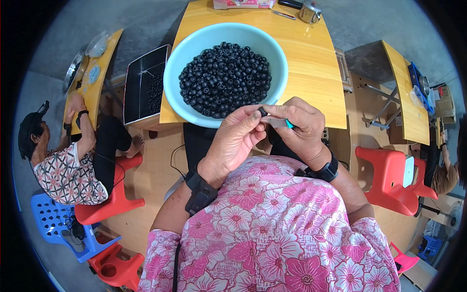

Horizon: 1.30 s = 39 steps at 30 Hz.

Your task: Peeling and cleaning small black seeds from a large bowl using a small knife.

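Note:
My left hand (232, 141) pinches a small black ring-shaped part (263, 111) between thumb and fingertips, close to the near rim of the basin. In my right hand (302, 127) is a small knife; its blade (276, 121) points left at the black part, and a bit of teal handle (290, 124) shows by the fingers. Fingers hide where blade and part meet. Just beyond my hands stands a light blue basin (278, 58), holding many similar black parts (224, 78).
The basin rests on a wooden table (316, 73). A metal pot (310, 11), a tweezers-like tool (283, 15) and a pink package (243, 4) lie at its far side. Left stands an open box (141, 73) with black parts. A person (73, 165) sits left; red stools (389, 182) flank me.

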Motion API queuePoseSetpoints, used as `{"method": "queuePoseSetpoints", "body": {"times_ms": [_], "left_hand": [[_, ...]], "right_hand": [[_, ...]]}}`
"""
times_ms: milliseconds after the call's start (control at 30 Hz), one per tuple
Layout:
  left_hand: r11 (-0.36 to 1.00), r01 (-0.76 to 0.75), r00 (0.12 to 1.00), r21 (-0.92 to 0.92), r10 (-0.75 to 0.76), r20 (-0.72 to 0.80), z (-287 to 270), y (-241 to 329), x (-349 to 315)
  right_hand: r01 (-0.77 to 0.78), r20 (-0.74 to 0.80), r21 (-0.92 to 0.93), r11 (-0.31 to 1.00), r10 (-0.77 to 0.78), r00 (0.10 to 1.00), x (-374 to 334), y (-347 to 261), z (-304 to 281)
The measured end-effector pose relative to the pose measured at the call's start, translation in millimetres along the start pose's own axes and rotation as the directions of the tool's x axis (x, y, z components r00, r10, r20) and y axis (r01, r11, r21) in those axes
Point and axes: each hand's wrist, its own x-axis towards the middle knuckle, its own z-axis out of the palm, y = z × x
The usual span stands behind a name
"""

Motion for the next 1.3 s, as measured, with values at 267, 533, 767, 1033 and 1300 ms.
{"method": "queuePoseSetpoints", "body": {"times_ms": [267,533,767,1033,1300], "left_hand": [[0.984,-0.103,0.995,0.144,0.102,0.017,-5,6,2],[0.961,-0.168,0.985,0.221,0.153,0.082,-4,13,-4],[0.967,-0.143,0.981,0.209,0.11,0.158,-10,15,-5],[0.963,-0.143,0.98,0.228,0.106,0.166,-13,16,-3],[0.955,-0.156,0.981,0.253,0.121,0.15,-12,16,-2]], "right_hand": [[0.119,0.056,-0.031,0.992,-0.117,0.992,3,-5,-7],[0.087,0.173,-0.15,0.985,-0.061,0.983,1,1,-4],[0.082,0.162,-0.19,0.978,-0.052,0.985,3,0,-2],[0.112,0.163,-0.218,0.97,-0.077,0.984,5,3,-1],[0.094,0.184,-0.22,0.971,-0.054,0.982,7,1,-2]]}}
